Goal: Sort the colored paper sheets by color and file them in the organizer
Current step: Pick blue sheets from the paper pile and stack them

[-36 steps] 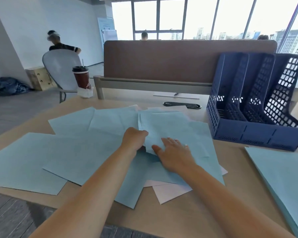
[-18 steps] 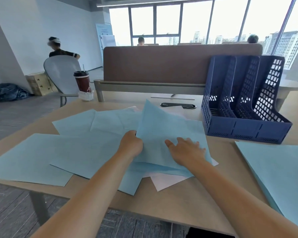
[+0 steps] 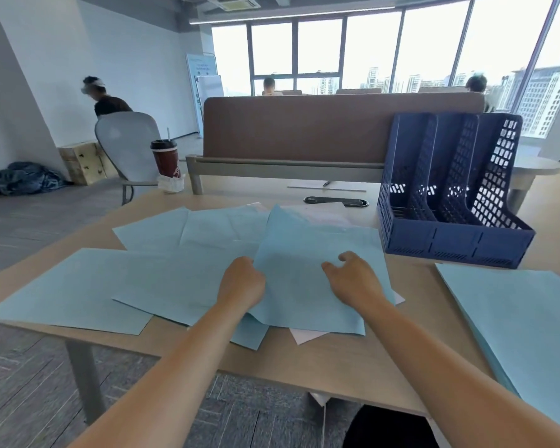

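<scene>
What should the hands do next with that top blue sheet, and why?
Probably lift the top blue sheet clear and carry it right onto the blue stack. The left hand grips its left edge, the right hand rests on it, its far corner is raised, and that stack is the same blue.

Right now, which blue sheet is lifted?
The blue sheet pinched at its edge by the left hand; its far corner stands up, the other sheets lie flat.

blue paper sheets (image 3: 181, 273): thin, matt, creased | table (image 3: 337, 363): smooth pale wood look | file organizer (image 3: 450, 240): dark blue plastic mesh | desk divider (image 3: 304, 130): brown cloth
</scene>
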